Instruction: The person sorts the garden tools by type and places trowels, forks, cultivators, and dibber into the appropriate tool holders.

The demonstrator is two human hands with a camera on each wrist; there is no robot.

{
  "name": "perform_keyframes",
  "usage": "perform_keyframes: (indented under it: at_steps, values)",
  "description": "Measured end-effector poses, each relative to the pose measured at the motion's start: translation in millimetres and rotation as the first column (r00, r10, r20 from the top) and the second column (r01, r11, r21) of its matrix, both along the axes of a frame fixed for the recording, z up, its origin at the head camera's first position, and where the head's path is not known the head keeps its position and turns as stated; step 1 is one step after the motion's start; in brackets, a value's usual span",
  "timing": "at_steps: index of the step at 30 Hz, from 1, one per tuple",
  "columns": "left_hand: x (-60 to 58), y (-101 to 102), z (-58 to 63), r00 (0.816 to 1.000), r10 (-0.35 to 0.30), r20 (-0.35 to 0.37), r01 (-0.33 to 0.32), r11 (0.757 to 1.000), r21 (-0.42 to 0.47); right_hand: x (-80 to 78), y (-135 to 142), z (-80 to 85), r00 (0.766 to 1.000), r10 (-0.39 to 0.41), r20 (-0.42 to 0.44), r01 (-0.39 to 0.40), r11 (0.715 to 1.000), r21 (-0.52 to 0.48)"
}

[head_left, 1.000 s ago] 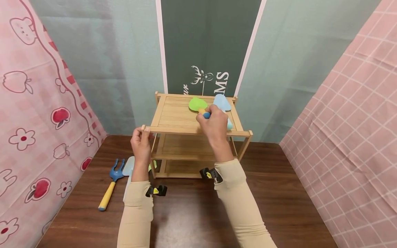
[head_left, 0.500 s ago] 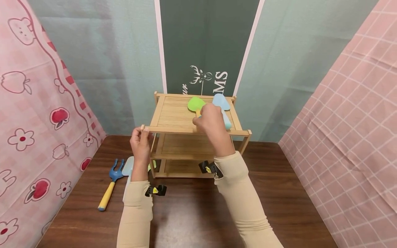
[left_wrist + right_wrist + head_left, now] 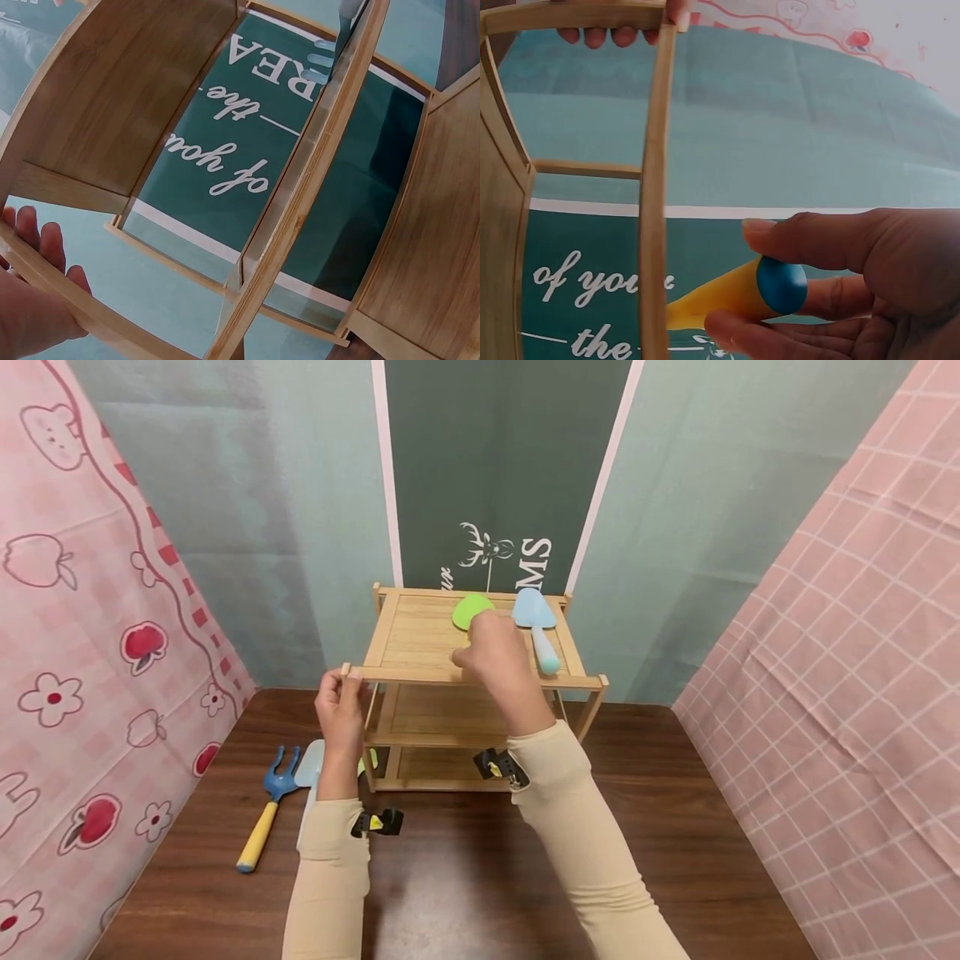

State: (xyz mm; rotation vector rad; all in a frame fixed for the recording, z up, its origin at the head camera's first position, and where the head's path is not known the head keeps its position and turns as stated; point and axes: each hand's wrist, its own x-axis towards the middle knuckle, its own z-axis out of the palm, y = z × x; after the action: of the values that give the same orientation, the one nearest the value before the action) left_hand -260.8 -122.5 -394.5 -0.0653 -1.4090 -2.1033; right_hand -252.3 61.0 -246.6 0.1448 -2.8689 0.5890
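left hand (image 3: 341, 703) gripped rack (image 3: 412, 647) near-left corner | right hand (image 3: 495, 650) pinched green shovel (image 3: 471, 610) atop rack | hasty release risked skewing it

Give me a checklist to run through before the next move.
1. Left hand on the shelf: ok, at its near left corner.
2. Right hand off the green tool: not ok, it is around the yellow handle.
3. Green tool lying fully on the shelf: cannot tell, the right hand hides part.
4. Light-blue shovel apart from the green tool: ok.
5. Blue-and-yellow fork out of the way: ok, on the table.
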Motion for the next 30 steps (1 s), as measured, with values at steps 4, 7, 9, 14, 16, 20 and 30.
perform_keyframes:
  at_steps: [4, 7, 9, 14, 16, 20, 30]
  values:
    - [1.3, 0.0, 0.4, 1.0, -0.004, -0.019, 0.005, 1.0, 0.019, -1.2, -1.6, -5.0, 1.0, 0.012, -0.008, -0.012, 0.999, -0.035]
    - [1.7, -0.3, 0.1, 1.0, -0.01, -0.025, 0.01, 1.0, 0.025, -2.3, -0.8, -8.7, 1.0, 0.019, -0.014, -0.02, 0.999, -0.05]
    - [1.8, -0.7, -0.2, 1.0, -0.008, -0.024, 0.008, 1.0, 0.025, -2.8, 0.3, -10.7, 1.0, 0.027, -0.006, -0.028, 0.998, -0.054]
    - [1.6, -1.6, -0.8, 1.0, 0.0, -0.017, 0.0, 1.0, 0.021, -3.7, 2.5, -13.0, 0.999, 0.044, 0.01, -0.043, 0.998, -0.055]
    - [1.5, -1.7, -1.0, 1.0, -0.002, -0.017, 0.003, 1.0, 0.023, -3.9, 3.0, -12.8, 0.999, 0.047, 0.007, -0.047, 0.997, -0.054]
    - [1.7, -1.7, -1.5, 1.0, -0.002, -0.015, 0.003, 1.0, 0.023, -3.5, 3.1, -11.7, 0.999, 0.051, 0.019, -0.05, 0.997, -0.053]
    - [1.1, -0.9, -0.7, 1.0, -0.007, -0.015, 0.007, 1.0, 0.01, -1.5, 4.4, -9.8, 0.997, 0.063, 0.038, -0.061, 0.997, -0.056]
